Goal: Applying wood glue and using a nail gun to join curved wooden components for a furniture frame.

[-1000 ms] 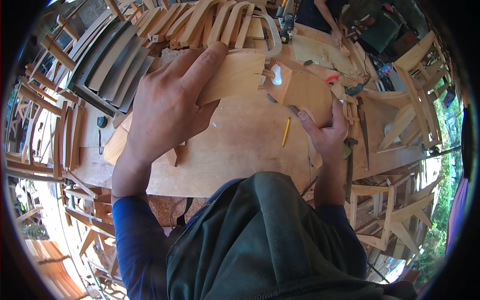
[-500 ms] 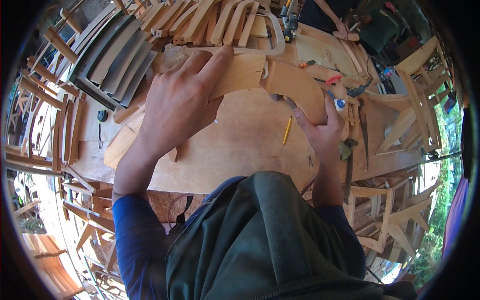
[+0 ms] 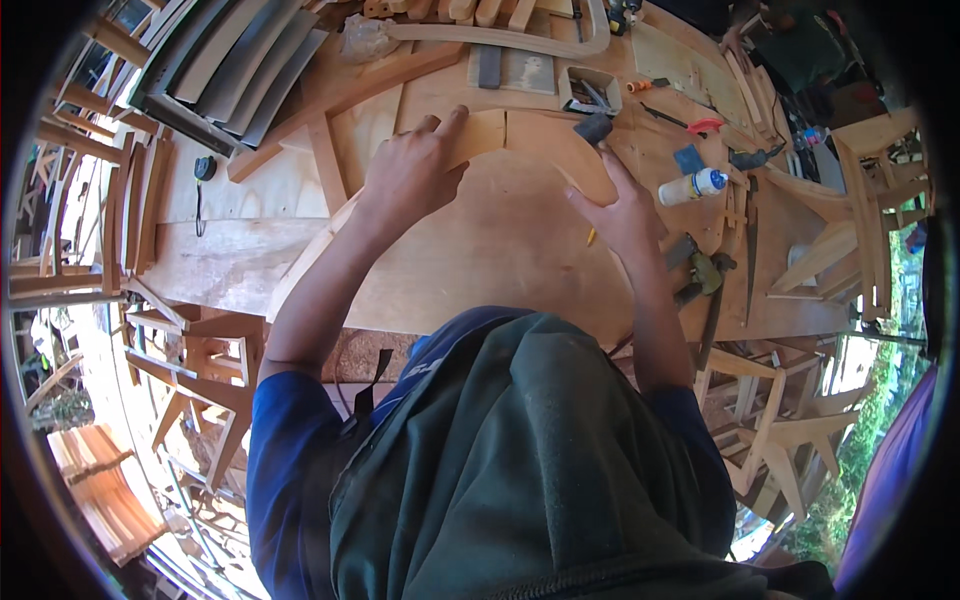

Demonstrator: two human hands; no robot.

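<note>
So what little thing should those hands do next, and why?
Maybe the left hand should gently push its pale, straight-ended wooden piece toward the pale, curved wooden piece in the right hand, because a thin dark line shows where their ends meet; I can't tell whether it's a gap.

Left wood piece (image 3: 482, 138): pale honey. Right wood piece (image 3: 555, 145): warmer tan. Seam (image 3: 506, 130) between: thin dark line. Bench top (image 3: 480, 250): light brown, faint mottled grain. Glue bottle (image 3: 690, 187): cream body, blue-and-white top. Pencil (image 3: 591, 237): yellow. Block (image 3: 593, 128) by right piece: charcoal. Tape measure (image 3: 204, 168): black. Curved sheets (image 3: 235, 95): banded greys. Sleeves (image 3: 295, 450): deep blue. Upper garment (image 3: 580, 430): dark green. Cloth (image 3: 890, 480), far right: purple. Plank stack (image 3: 105, 490): orange-brown, striped.
</note>
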